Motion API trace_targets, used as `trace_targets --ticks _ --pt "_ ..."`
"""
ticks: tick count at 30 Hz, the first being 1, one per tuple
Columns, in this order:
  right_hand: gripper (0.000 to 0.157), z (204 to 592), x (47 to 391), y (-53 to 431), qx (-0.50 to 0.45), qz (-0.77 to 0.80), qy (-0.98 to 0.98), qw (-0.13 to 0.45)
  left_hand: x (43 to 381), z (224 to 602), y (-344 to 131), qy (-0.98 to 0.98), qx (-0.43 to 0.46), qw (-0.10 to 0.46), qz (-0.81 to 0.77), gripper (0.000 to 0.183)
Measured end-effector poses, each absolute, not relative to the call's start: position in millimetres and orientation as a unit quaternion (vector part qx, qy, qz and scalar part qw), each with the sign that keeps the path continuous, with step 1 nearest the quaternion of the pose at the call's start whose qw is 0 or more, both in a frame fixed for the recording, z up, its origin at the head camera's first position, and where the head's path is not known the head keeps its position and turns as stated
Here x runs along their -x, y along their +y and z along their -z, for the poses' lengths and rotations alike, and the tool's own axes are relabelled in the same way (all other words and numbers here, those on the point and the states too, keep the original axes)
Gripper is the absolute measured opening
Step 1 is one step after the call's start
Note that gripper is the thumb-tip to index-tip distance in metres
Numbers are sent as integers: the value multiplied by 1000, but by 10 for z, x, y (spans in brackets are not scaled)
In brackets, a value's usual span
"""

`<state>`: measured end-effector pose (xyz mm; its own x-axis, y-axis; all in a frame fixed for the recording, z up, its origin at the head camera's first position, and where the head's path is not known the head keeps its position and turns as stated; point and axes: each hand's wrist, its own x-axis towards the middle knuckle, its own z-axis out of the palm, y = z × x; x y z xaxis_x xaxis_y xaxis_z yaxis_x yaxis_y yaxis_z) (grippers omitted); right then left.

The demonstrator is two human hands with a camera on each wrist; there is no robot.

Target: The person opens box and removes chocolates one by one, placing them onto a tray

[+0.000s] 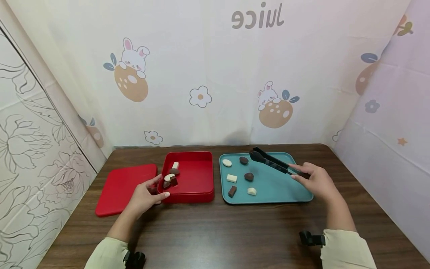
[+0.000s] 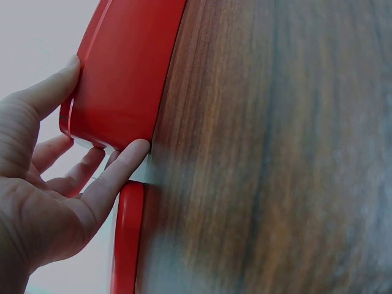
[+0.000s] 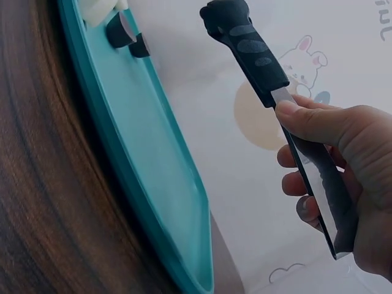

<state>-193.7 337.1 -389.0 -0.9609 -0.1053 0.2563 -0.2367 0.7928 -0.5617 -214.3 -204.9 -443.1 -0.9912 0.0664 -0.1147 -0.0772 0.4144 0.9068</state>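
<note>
My left hand (image 1: 145, 197) holds the near left corner of a red box (image 1: 196, 198), thumb at its front rim and fingers along its side. Inside the box's left part lie several chocolates: a white block (image 1: 175, 165), a white oval piece (image 1: 169, 178) and brown ones. My right hand (image 1: 317, 182) grips black tongs (image 1: 271, 161) by the handles, raised over a teal tray (image 1: 282, 186). The tongs' tips are close together, and I see no chocolate between them. On the tray's left half sit a white rectangular chocolate (image 1: 231, 178), a brown bar (image 1: 232, 191), dark rounded pieces (image 1: 249, 176) and other white ones.
A flat red lid (image 1: 125, 186) lies left of the box on the brown wooden table (image 1: 215, 231). Behind the table hangs a patterned curtain (image 1: 215, 74). The tray stands just right of the box, with a narrow gap between them.
</note>
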Motion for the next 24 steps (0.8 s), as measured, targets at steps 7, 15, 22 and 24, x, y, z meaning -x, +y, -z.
trace_targets --ticks 7,15,22,24 --pt "40 3941 1926 3389 -78 -272 -951 121 2149 4434 -2050 836 3 69 -545 86" --pt "42 3951 1914 3369 -64 -245 -959 124 2156 4444 -2059 835 0 68 -546 86" --pt "44 3975 1915 3369 -43 -224 -968 104 2154 4452 -2064 835 -3 68 -546 87" --pt "44 3976 1922 3366 -40 -214 -971 100 2155 4453 -2065 835 -2 68 -545 87"
